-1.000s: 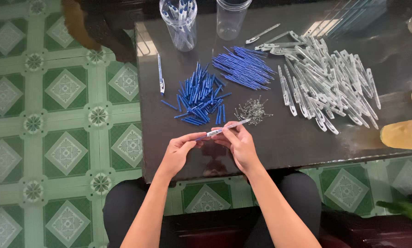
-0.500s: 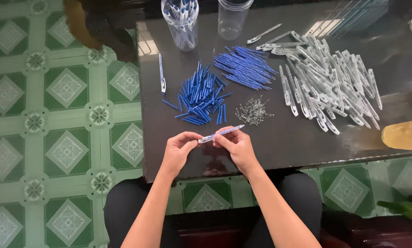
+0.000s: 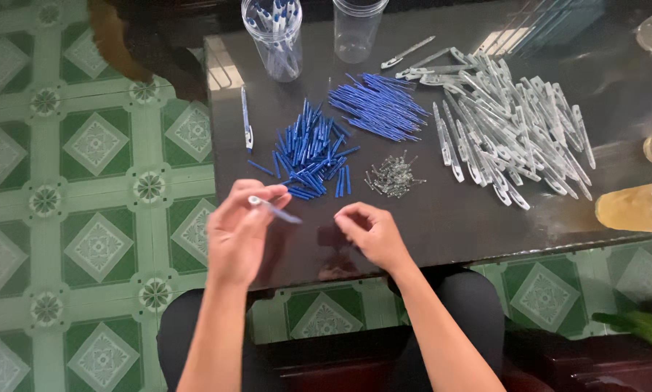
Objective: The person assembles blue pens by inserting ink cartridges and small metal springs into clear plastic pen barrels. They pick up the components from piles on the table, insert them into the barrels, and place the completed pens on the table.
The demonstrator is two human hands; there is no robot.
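Observation:
My left hand pinches a clear pen barrel with a blue refill just above the near left part of the dark table. To its right, my right hand hovers over the table with its fingers curled and nothing visible in them. Beyond the hands lie a pile of short blue parts, a small heap of metal springs, a bundle of blue refills and a wide spread of clear barrels.
A clear jar holding pens and a clear jar with nothing in it stand at the table's far edge. One pen lies alone at the left. A bottle of yellow liquid lies at the right edge. Green patterned floor tiles surround the table.
Both hands held the pen together before. My right hand has let go and moved right; my left hand has carried the pen left and slightly down.

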